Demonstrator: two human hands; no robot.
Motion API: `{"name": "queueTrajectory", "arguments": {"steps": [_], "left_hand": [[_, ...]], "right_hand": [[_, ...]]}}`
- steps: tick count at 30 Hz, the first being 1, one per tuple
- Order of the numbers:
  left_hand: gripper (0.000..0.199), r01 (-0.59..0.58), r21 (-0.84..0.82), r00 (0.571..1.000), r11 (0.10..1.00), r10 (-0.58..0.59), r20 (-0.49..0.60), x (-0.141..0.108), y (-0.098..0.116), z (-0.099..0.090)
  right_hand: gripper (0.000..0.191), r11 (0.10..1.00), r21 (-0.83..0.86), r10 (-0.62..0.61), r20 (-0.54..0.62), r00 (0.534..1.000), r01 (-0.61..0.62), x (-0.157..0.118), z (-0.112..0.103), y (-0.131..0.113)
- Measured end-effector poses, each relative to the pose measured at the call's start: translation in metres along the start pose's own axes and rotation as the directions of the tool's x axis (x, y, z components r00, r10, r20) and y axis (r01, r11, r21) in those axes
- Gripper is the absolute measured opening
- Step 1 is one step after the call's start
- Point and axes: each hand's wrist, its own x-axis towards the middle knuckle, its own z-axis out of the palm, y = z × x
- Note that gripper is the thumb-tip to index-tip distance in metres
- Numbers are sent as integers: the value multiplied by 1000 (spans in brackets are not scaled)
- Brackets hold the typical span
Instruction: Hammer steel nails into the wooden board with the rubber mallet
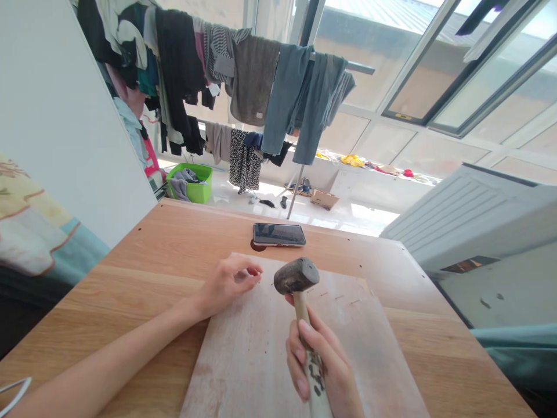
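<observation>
My right hand [322, 357] is wrapped round the pale, worn handle of a mallet [297, 275]. Its dark, blunt head is raised over the board [243, 354], tilted slightly. At the board's far left part, my left hand [230, 284] has thumb and forefinger pinched together on a small nail [260, 278], mostly hidden by the fingertips. Several thin nails [339, 297] stand in a row across the far right part of the board, beyond the mallet. A few small dark marks dot the board's surface nearer to me.
Under the board is a wooden table [174, 255], with a phone [279, 234] lying at its far side over a round hole. Past the table are a green basket [191, 181], hanging clothes [252, 75] and a cardboard box [324, 199]. A white ridged cabinet [461, 203] stands at the right.
</observation>
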Motion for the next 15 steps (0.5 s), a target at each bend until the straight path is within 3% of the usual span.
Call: {"name": "queueTrajectory", "arguments": {"steps": [7,15], "left_hand": [[9,-68,51,998,996,68,8,0,1,-1],[11,-72,40,997,997,70,36,0,1,-1]], "right_hand": [[65,1000,-10,3,4,1000,-3,-1,9,-2],[60,998,-48,-43,-9,999,43,4,6,3]]}}
